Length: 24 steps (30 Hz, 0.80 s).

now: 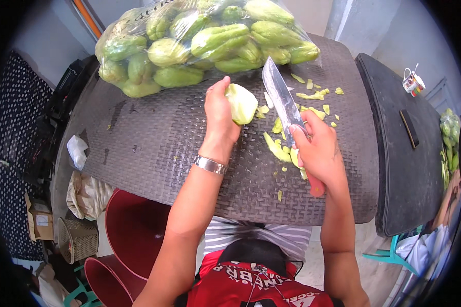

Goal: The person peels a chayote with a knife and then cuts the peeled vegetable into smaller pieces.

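My left hand (220,112) is closed around a peeled, pale green chayote (242,104), held above the dark woven-pattern table (153,138). In my right hand (317,148) is a large kitchen knife (281,94) with a red handle, its broad blade pointing up and away from me. The blade is apart from the chayote, a little to its right. Green peelings (276,147) lie scattered on the table beneath and around the knife. Behind both hands rests a big clear plastic bag (205,46) packed with unpeeled chayotes.
Two dark red bins (133,230) stand on the floor below the table's left front edge, near a beige basket (77,238). A white crumpled bag (77,152) sits at the left edge. On the black side table (389,128) are a phone (409,128) and a mug (414,83).
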### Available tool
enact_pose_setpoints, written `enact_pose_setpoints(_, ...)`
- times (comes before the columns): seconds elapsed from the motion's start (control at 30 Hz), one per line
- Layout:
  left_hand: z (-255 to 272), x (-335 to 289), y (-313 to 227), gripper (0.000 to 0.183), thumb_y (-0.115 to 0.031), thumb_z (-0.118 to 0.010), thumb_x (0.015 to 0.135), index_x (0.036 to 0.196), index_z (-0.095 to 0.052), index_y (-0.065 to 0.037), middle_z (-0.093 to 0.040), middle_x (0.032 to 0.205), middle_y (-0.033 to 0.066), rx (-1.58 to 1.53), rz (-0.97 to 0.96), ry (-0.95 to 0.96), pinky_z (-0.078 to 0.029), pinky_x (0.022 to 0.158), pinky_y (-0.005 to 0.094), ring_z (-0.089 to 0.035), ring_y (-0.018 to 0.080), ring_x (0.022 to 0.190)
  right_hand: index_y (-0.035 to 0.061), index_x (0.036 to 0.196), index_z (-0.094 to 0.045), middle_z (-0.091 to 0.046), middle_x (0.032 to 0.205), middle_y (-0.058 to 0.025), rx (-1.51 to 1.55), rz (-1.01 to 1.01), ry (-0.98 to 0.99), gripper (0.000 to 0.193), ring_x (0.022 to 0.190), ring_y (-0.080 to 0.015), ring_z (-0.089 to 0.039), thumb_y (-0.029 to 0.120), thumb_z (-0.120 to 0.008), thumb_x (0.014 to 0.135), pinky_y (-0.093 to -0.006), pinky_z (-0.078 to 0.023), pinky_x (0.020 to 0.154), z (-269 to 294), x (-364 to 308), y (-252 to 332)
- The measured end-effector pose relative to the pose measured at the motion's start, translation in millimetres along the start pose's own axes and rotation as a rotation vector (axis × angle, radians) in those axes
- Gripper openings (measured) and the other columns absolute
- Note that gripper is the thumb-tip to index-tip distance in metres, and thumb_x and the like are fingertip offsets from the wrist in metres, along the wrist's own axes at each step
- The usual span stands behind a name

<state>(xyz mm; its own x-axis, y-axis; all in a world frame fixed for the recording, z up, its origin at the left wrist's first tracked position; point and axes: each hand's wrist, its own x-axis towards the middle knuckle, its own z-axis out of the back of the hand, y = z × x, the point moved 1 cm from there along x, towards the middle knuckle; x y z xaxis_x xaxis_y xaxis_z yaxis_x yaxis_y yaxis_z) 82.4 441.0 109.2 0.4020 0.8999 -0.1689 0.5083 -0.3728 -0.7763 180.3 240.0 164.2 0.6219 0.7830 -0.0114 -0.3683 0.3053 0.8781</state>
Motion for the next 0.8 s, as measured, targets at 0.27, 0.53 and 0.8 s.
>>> enact_pose_setpoints(0.27, 19, -47, -45, 0.034, -0.02, -0.059, 0.102, 0.13, -0.054, -0.002, -0.067, 0.103, 0.0122, 0.085, -0.054, 0.289, -0.06, 0.08, 0.0357, -0.069, 0.0236, 0.094, -0.0008, 0.109, -0.06, -0.065, 0.072, -0.0054, 0.198, -0.031, -0.077, 0.017, 0.047, -0.0095, -0.056, 0.012, -0.061, 0.098, -0.0298, -0.045, 0.045, 10, 13, -13)
enact_pose_setpoints(0.53, 149, -150, -152, 0.053, -0.032, -0.055, 0.105, 0.148, -0.043, -0.004, -0.062, 0.115, 0.0104, 0.279, -0.333, 0.198, -0.064, 0.078, 0.042, -0.067, 0.0257, 0.094, -0.0029, 0.112, -0.059, -0.066, 0.076, -0.0084, 0.207, 0.02, -0.194, 0.02, 0.046, -0.0095, -0.056, 0.011, -0.062, 0.098, -0.0291, -0.044, 0.043, 16, 21, -21)
enact_pose_setpoints(0.8, 432, -218, -153, 0.022, -0.015, -0.059, 0.093, 0.113, -0.053, -0.009, -0.06, 0.096, 0.0096, 0.541, 0.173, -0.536, -0.061, 0.062, 0.0462, -0.069, 0.0285, 0.08, -0.0036, 0.115, -0.058, -0.065, 0.079, -0.0094, 0.252, 0.026, -0.246, 0.022, 0.046, -0.0091, -0.054, 0.011, -0.062, 0.099, -0.0275, -0.043, 0.043, 29, 16, -19)
